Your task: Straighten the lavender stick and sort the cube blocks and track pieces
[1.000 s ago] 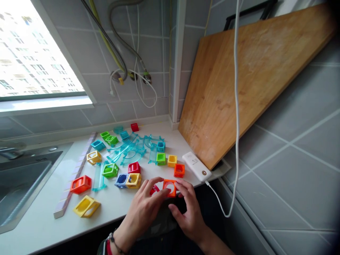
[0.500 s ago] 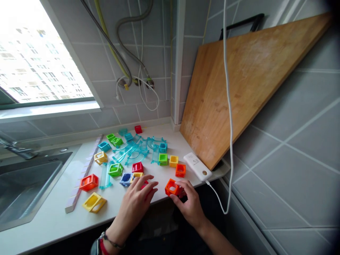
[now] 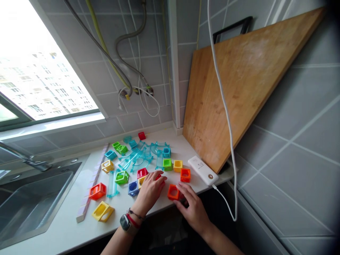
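Note:
My right hand [image 3: 195, 209] has its thumb and fingers around the sides of an orange hollow cube block [image 3: 173, 192] near the counter's front edge. To its left, my left hand [image 3: 150, 187] curls over a red hollow block [image 3: 158, 176], which is mostly hidden under the fingers. A yellow block [image 3: 141, 181] and a blue block [image 3: 133, 188] sit just left of that hand, with a dark red block [image 3: 142, 172] behind them. Beyond the right hand, a second orange block [image 3: 185, 175] stands beside a yellow block [image 3: 177, 165] and a green block [image 3: 167, 164].
Translucent teal track pieces [image 3: 138, 157] lie heaped at the back, with several coloured blocks around them. A white power bank [image 3: 203, 170] with a cable lies right, before a leaning wooden board [image 3: 228, 88]. A long pale strip [image 3: 91, 189] separates the blocks from the sink [image 3: 32, 198].
The view has shifted a little, so the counter appears lower and further right. My left hand has moved right, closer to the orange block in my right hand.

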{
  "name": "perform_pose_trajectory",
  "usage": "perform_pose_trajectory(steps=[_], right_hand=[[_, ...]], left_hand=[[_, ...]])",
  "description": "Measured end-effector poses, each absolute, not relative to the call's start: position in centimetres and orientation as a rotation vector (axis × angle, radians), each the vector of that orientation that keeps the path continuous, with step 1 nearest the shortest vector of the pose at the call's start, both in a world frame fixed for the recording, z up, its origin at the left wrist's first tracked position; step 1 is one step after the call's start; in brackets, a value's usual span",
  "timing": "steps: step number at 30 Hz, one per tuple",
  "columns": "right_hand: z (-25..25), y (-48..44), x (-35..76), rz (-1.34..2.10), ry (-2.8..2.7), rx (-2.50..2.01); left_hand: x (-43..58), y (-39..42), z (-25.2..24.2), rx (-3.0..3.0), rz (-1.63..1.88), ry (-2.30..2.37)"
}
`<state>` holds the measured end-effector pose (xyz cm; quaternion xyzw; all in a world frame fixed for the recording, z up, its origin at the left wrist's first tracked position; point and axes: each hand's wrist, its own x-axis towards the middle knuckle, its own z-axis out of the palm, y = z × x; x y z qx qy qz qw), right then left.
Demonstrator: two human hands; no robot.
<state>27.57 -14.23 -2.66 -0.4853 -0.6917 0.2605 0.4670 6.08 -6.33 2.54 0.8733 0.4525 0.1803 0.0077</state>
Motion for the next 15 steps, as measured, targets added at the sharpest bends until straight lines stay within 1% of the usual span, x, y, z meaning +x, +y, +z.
perform_pose_trajectory(steps=[4,8,12,13,15], right_hand=[[-3.2,-15.9,28.4,0.726,-1.610,-1.075],[-3.6,-17.0,30.0,0.923,-1.408,-1.089],[-4.3,-16.7,32.1,1.412,-0.856,-1.189],[-4.5,-16.5,32.7,1.478,-0.706,-1.172],[-4.8,-16.3,33.7,1.479,-0.499,-1.141]], left_hand=[[5.8,-6.6,2.6,2.713,0.670,1.428],[5.6,-8.9,3.6,2.589,0.990,1.368],[5.4,-12.9,3.4,2.417,1.324,1.403],[5.4,-14.1,3.0,2.370,1.361,1.427],[5.3,-16.7,1.8,2.273,1.388,1.455]])
